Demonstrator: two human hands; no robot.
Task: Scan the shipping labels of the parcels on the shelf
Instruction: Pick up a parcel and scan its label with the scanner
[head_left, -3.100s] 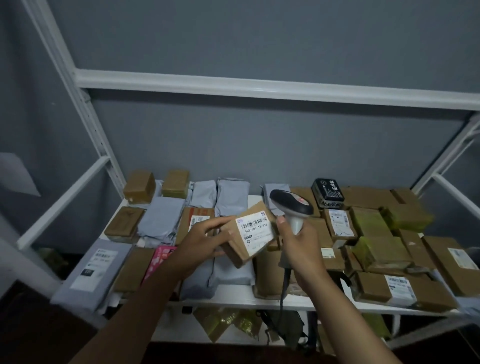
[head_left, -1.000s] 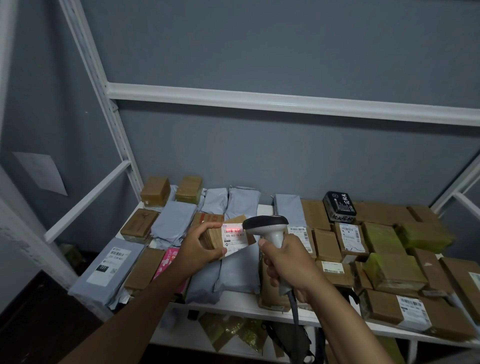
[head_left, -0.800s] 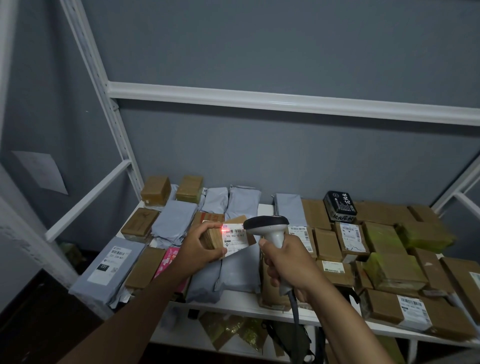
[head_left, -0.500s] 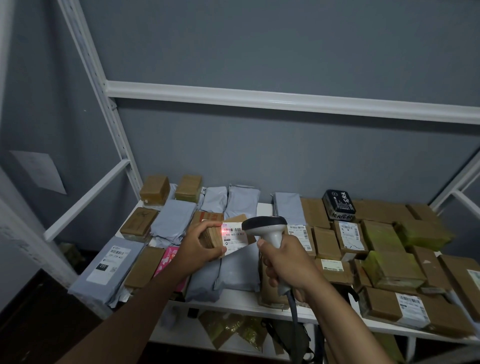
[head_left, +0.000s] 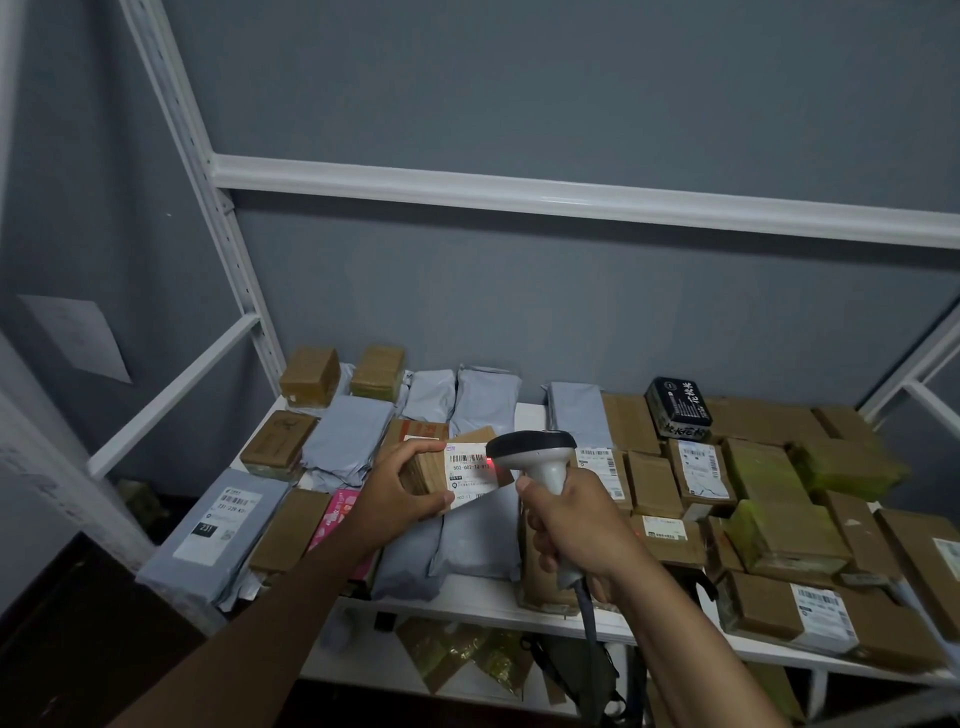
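Fingers of the right hand (head_left: 576, 530) curl round the handle of a handheld barcode scanner (head_left: 540, 460), its grey cable (head_left: 589, 618) dropping from the heel of the hand past the shelf edge. Beside it, the left hand (head_left: 397, 493) grips a small cardboard box (head_left: 434, 470), thumb along the top edge and fingers wrapped under the bottom, holding it tilted above the parcels with its white shipping label (head_left: 470, 475) facing the scanner. The scanner's dark head sits just beside the label's right edge, and a red glow falls on the end of the barcode there.

Below the hands, the white shelf (head_left: 483, 600) carries grey poly mailers (head_left: 478, 540), a pink packet (head_left: 340, 514) partly hidden by the left forearm, and a large grey mailer (head_left: 213, 535) with a label at the front left corner. To the right lie brown cardboard boxes, one at the front with a white label (head_left: 823, 610), and several parcels wrapped in yellowish tape (head_left: 779, 535). Further back stand two small brown boxes (head_left: 309, 376) at the left and a black box with white characters (head_left: 678, 408) resting on the cartons. Behind everything rise the white rack frame (head_left: 571, 195) and a grey wall (head_left: 571, 88).
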